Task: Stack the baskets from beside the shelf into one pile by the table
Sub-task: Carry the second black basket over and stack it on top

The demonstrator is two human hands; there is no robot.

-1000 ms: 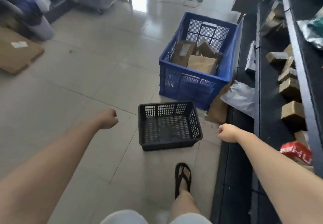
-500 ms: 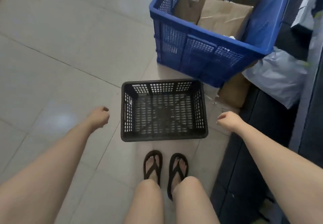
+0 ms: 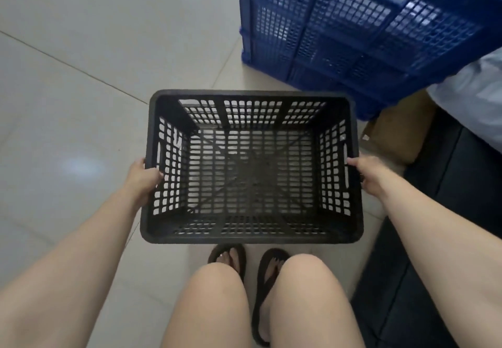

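Your left hand [image 3: 142, 177] grips the left short wall of the black basket [image 3: 251, 230], with the fingers curled over the rim at the slotted handle opening. Your right hand [image 3: 366, 173] grips the opposite short wall in the same manner, fingers wrapped over the rim. Both hands are closed on the basket, one at each end. The basket occupies the centre of the frame, upright and level, with its open top facing you; it is empty, and the pale tiled floor [image 3: 81, 75] shows through the perforated bottom and sides. Whether the basket rests on the floor or is raised clear of it cannot be determined from this view. At the lower centre of the frame, your bare knees and two feet in dark flip-flops [image 3: 260, 279] sit just below the near edge of the basket. In the upper right of the frame stands a blue perforated crate [image 3: 353, 29], near the far right corner of the basket but apart from it. A brown cardboard piece [image 3: 394, 135] lies just below the crate, to the right of the basket, and a pale plastic bag [image 3: 472, 94] lies at the right edge. A dark surface [image 3: 434, 239] fills the lower right.
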